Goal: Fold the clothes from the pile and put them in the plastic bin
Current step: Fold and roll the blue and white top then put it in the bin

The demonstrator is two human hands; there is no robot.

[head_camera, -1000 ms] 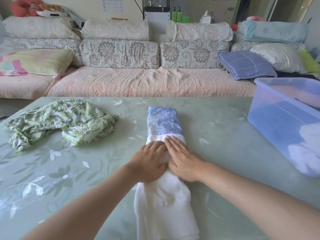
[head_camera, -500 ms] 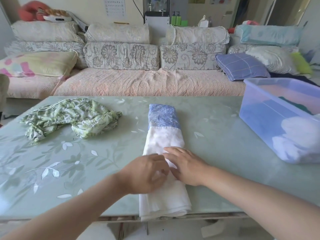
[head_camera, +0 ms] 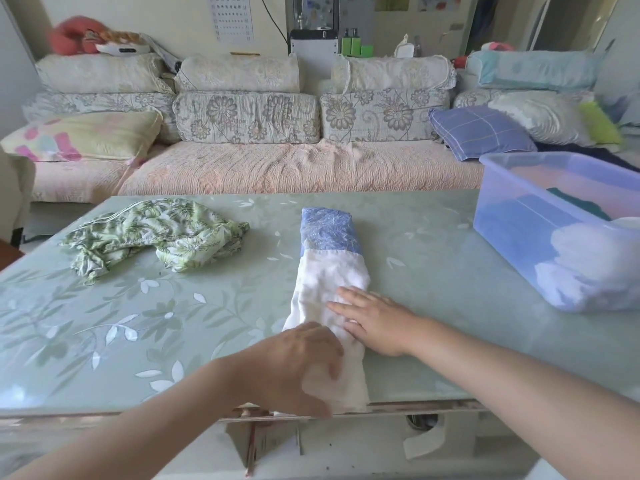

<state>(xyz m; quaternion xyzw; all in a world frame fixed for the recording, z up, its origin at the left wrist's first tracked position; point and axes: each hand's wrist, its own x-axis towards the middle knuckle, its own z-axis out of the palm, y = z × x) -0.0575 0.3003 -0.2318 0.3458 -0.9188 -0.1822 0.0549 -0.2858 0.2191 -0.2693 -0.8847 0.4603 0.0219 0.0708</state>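
We're at the near edge of the pale green leaf-patterned glass table (head_camera: 138, 323), and the white-and-blue folded garment (head_camera: 330, 271) lies as a long narrow strip running away from us, blue end far. Our left hand (head_camera: 298, 365) has its fingers curled round the near white end, thumb on top. Our right hand (head_camera: 375, 323) lies flat, fingers straight, pressing on the strip's middle.

By our reading, the step is folding the near end over toward the blue end. To do it well, we'd lift with the left, use the right palm as the crease line, and match the side edges so the strip doesn't fan out. Soft cloth like this likely slips, so we'd smooth it before letting go.

The translucent blue plastic bin (head_camera: 519, 230) stands at the right with clothes inside. The crumpled green leaf-print garment (head_camera: 156, 233) sits far left, not yet folded.
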